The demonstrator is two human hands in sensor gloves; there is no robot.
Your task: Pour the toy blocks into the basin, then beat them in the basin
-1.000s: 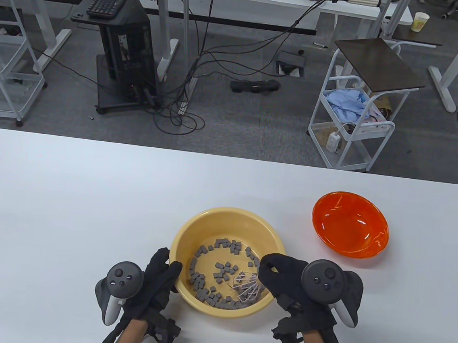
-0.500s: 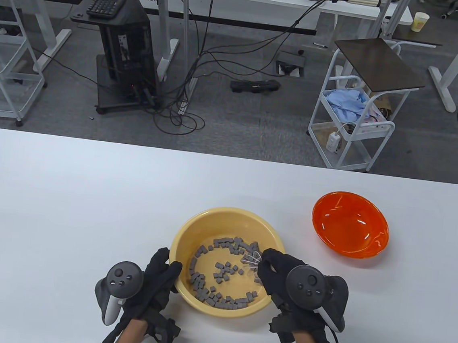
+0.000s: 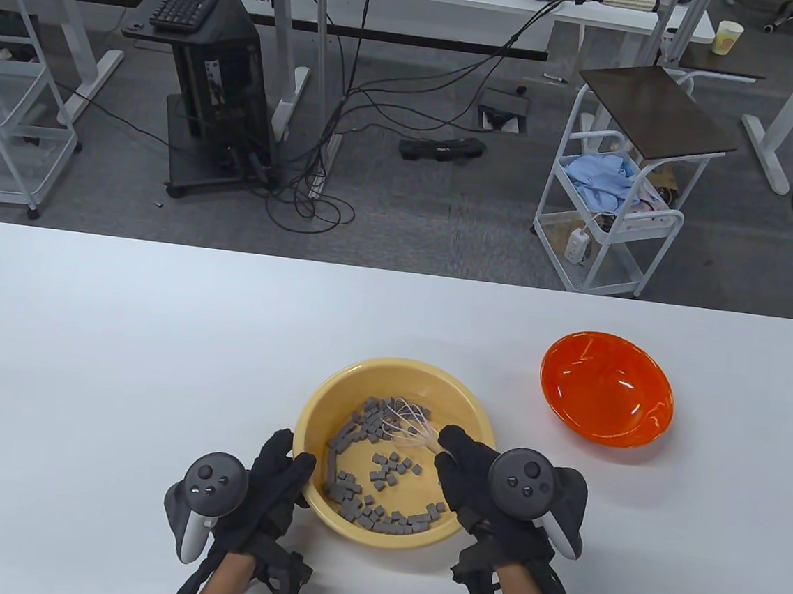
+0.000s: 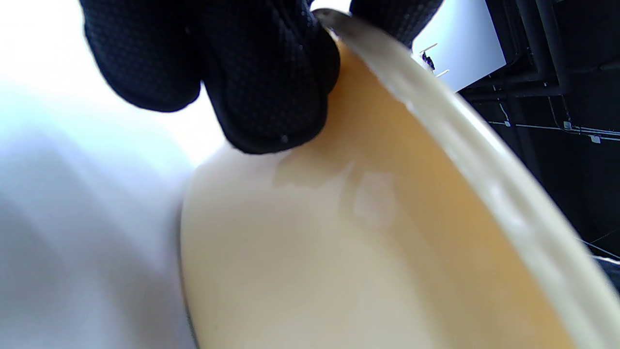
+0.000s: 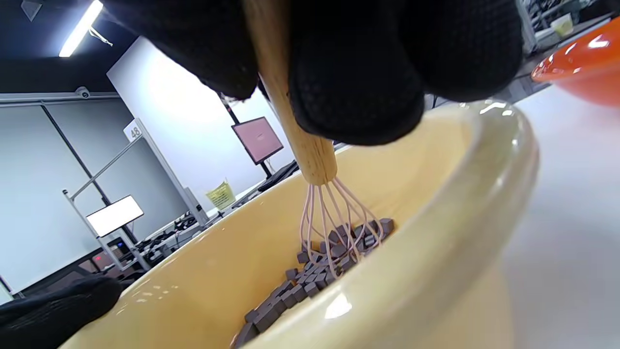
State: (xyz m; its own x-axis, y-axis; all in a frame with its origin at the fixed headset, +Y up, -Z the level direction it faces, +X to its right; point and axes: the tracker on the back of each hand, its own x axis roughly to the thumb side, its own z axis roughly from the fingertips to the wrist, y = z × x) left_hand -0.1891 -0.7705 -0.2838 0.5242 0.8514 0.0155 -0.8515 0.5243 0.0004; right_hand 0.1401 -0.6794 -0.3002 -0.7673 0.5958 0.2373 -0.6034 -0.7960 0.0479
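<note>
A yellow basin (image 3: 361, 372) stands near the table's front edge, with several small grey toy blocks (image 3: 390, 468) scattered in it. My left hand (image 3: 281, 471) grips the basin's left rim, its fingers (image 4: 261, 72) against the outer wall (image 4: 339, 242). My right hand (image 3: 462, 461) hangs over the basin's right rim and grips the wooden handle of a whisk (image 3: 407, 420). The whisk's pink wires (image 5: 334, 228) sit among blocks (image 5: 300, 286) at the basin's far side. The upper handle is hidden inside the glove (image 5: 358, 63).
An empty orange bowl (image 3: 606, 387) lies on the table to the right of the basin, also visible as an orange edge (image 5: 581, 68). Bare white tabletop (image 3: 120, 326) stretches to the left and behind. Carts and desks stand on the floor beyond the table.
The right hand swept the whisk from the basin's near right round to its far side, pushing blocks into a heap at the far left. The left hand stayed on the rim.
</note>
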